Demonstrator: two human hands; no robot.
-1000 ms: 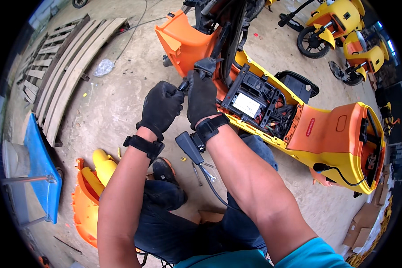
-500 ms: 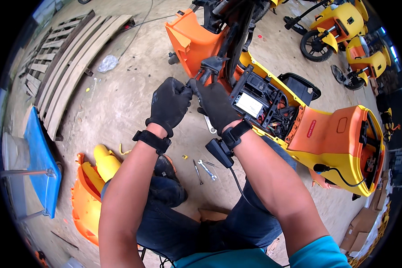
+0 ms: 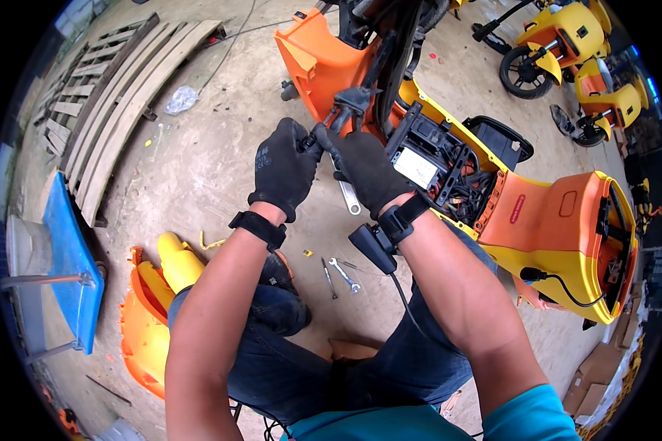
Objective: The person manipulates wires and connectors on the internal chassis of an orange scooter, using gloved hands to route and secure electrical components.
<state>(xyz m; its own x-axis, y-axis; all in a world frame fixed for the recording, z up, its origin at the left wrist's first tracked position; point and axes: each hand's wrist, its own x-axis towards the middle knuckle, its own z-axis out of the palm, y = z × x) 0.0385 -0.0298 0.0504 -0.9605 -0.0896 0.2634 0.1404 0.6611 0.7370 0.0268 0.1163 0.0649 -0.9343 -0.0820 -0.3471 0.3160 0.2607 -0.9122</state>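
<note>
Both my hands wear black gloves and meet in front of the partly stripped scooter (image 3: 456,158). My left hand (image 3: 283,165) is closed, its fingertips pinched on something small and dark that I cannot make out. Right beside it, my right hand (image 3: 364,165) is closed too, thumb and finger at the same spot. A silver wrench (image 3: 351,197) sticks out below the right palm, ring end down; the rest is hidden in the glove. Just beyond the hands are a dark metal bracket (image 3: 353,99) and an orange body panel (image 3: 324,70) of the scooter.
On the floor between my feet lie an open-ended wrench (image 3: 346,275) and a thin screwdriver-like tool (image 3: 329,279). Orange and yellow panels (image 3: 143,331) lie at left, near a blue board (image 3: 70,264) and wooden pallets (image 3: 125,110). More yellow scooters (image 3: 559,44) stand at far right.
The left hand has turned slightly and its fingertips have shifted a little at the right hand's thumb. More of the wrench's ring end shows below the right palm. The view has shifted slightly.
</note>
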